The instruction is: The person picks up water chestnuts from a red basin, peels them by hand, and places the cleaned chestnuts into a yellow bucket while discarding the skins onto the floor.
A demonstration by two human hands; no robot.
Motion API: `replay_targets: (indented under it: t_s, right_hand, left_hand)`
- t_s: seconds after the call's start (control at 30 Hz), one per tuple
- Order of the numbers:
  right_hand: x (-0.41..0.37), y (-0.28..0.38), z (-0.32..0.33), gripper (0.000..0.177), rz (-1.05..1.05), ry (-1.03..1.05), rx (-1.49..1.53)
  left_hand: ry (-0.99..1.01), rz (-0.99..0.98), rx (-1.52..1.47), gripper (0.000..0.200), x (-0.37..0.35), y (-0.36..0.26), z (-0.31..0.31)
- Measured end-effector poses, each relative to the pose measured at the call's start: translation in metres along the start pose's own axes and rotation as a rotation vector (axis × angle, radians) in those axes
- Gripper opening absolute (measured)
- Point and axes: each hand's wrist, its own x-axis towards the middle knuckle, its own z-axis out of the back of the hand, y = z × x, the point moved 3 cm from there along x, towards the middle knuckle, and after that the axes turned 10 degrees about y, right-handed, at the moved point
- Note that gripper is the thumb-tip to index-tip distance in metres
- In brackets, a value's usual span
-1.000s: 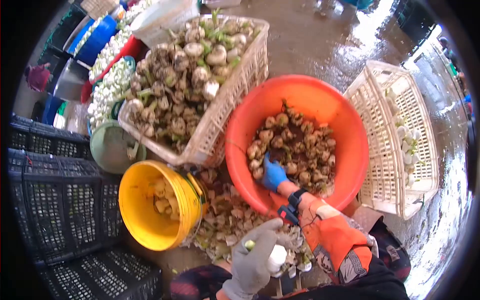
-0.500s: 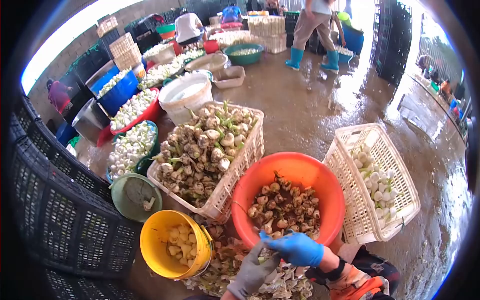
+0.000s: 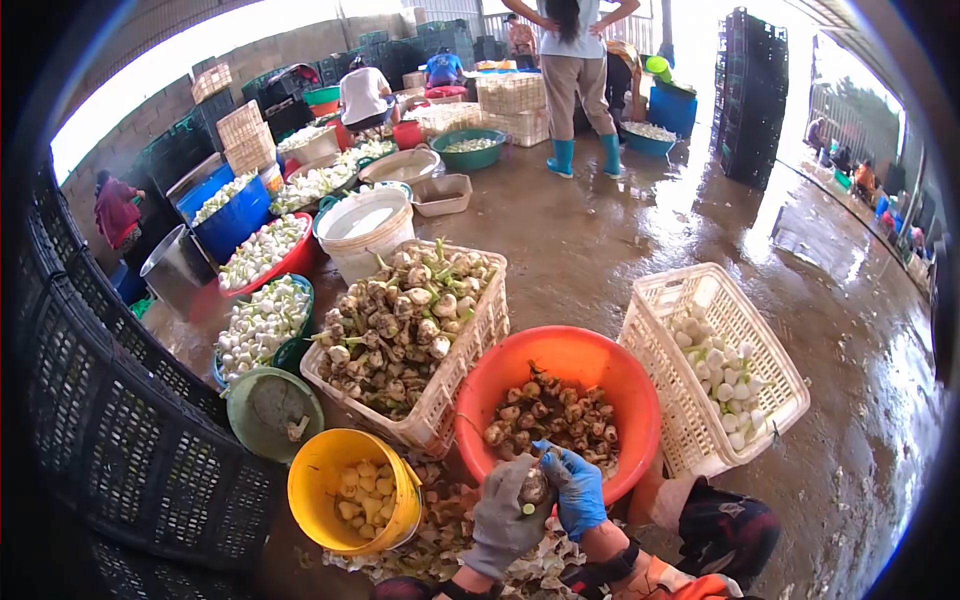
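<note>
My left hand, in a grey glove, is wrapped round a dirty garlic bulb with a pale green cut stem end showing. Against the bulb's other side is my right hand in a blue glove, its fingers closed together; what they pinch is too small to make out. Both hands are over the near rim of an orange basin holding several unpeeled garlic bulbs. Loose peelings lie on the floor below.
Left of the basin stand a white crate heaped with dirty garlic and a yellow bucket of pale cloves or bulbs. A white crate at right holds cleaned bulbs. Black crates line the left; a person in teal boots stands behind.
My hands have turned, bringing the bulb into clearer view in the left one. The camera view has shifted. The person in teal boots, striding earlier, now stands with hands on hips.
</note>
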Motion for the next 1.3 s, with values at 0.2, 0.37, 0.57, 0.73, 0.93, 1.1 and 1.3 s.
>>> replay_targets:
  t_s: [0.2,0.37,0.57,0.73,0.93,1.1,1.3]
  right_hand:
    - [-0.012,0.02,0.003,0.048,0.054,0.139,-0.275]
    - [-0.016,0.035,-0.005,0.053,0.037,0.235,-0.354]
    - [-0.013,0.027,0.008,0.054,0.321,0.223,-0.583]
    - [-0.001,0.002,0.019,0.04,0.001,0.304,0.201]
    - [-0.006,0.02,0.022,0.034,-0.169,0.145,0.273]
    - [-0.011,0.01,0.028,0.032,-0.038,0.191,-0.037]
    - [0.026,-0.018,0.085,0.032,-0.006,0.365,0.622]
  left_hand:
    - [0.0,0.077,-0.194,0.051,0.002,0.0,0.005]
    - [0.012,0.106,-0.288,0.052,0.004,0.004,0.007]
    - [0.29,0.067,-0.629,0.049,-0.001,0.015,0.007]
    - [0.319,0.779,-1.968,0.051,-0.014,0.028,-0.013]
    - [0.243,0.431,-1.18,0.046,-0.007,0.019,-0.005]
    - [0.357,0.387,-0.92,0.04,-0.011,0.028,-0.017]
    - [0.317,0.567,-1.606,0.063,-0.015,0.011,-0.001]
